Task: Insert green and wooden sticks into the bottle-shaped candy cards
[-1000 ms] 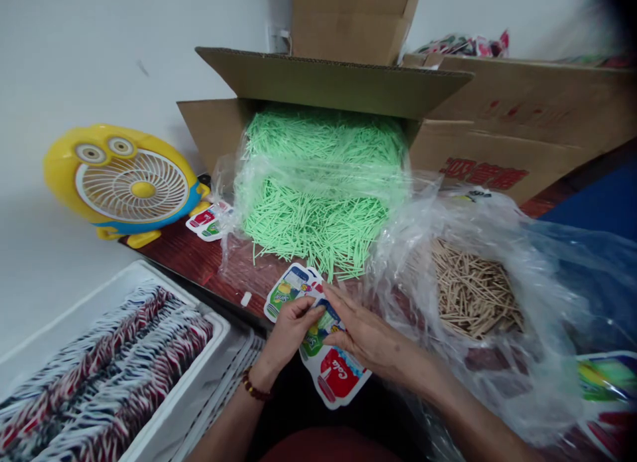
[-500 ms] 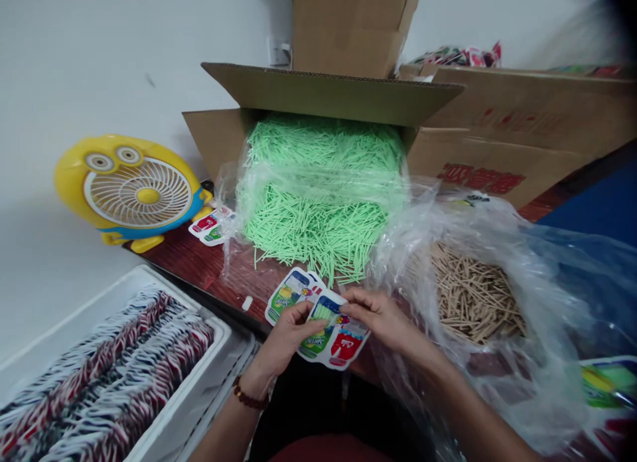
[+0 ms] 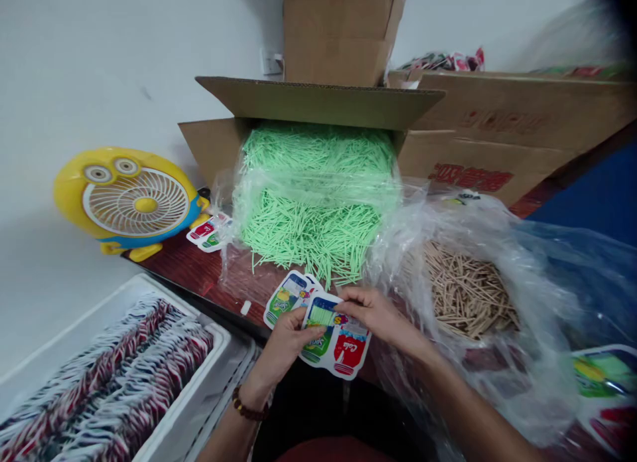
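Packet with white edges and green Sprite and red Cola prints is held up just off the near edge of the red-brown wooden desk, light-green sticks showing in its Sprite half. The left hand pinches its left side, thumb across the print; the right hand pinches its upper right edge between thumb and fingers. A beaded dark-red bracelet circles the left wrist. Just beside, partly covered by the held packet, another Sprite-printed packet lies at the desk's edge.

Beyond it, thin light-green sticks spill from an open brown cardboard carton lined with clear plastic. To the right, thin brown sticks lie heaped in a crumpled clear plastic bag. At far left stands a yellow-and-blue cartoon-shaped fan; below, an open white box holds dense rows of striped-looking packets.
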A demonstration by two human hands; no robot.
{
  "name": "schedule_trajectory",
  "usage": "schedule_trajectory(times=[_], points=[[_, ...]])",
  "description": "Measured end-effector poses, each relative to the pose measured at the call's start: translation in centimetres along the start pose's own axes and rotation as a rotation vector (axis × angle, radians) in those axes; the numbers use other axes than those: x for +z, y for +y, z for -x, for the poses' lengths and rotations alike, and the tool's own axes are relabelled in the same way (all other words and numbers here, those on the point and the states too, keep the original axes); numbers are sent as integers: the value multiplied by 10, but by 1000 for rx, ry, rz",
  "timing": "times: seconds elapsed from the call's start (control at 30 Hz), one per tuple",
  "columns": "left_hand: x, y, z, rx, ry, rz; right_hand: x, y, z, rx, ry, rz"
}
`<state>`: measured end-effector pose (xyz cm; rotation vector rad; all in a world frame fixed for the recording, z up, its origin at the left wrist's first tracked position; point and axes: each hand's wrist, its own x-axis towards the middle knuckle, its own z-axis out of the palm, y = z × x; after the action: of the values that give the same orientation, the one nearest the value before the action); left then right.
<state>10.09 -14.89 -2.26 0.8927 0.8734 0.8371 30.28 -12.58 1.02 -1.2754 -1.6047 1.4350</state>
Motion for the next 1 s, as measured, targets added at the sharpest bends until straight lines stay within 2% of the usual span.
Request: schedule_trajectory(times=[0.13,0.3,0.43,0.57,0.8,1.0], points=[[-3,-3,-1,-24,36,17,-3,-1,0,2,-39,-14],[0,4,0,-36,15,1,1,6,-3,-17,-28,105],[11,10,-3,59,34,-217,1,5,2,-36,-31,125],[25,9,-6,125,79,-421,-9,9,16,-9,-28,95],[50,3,-7,32,16,-480,-20,6,52,-33,96,242],[78,1,-10,2,-149,-549,-34,9,90,-100,198,400]])
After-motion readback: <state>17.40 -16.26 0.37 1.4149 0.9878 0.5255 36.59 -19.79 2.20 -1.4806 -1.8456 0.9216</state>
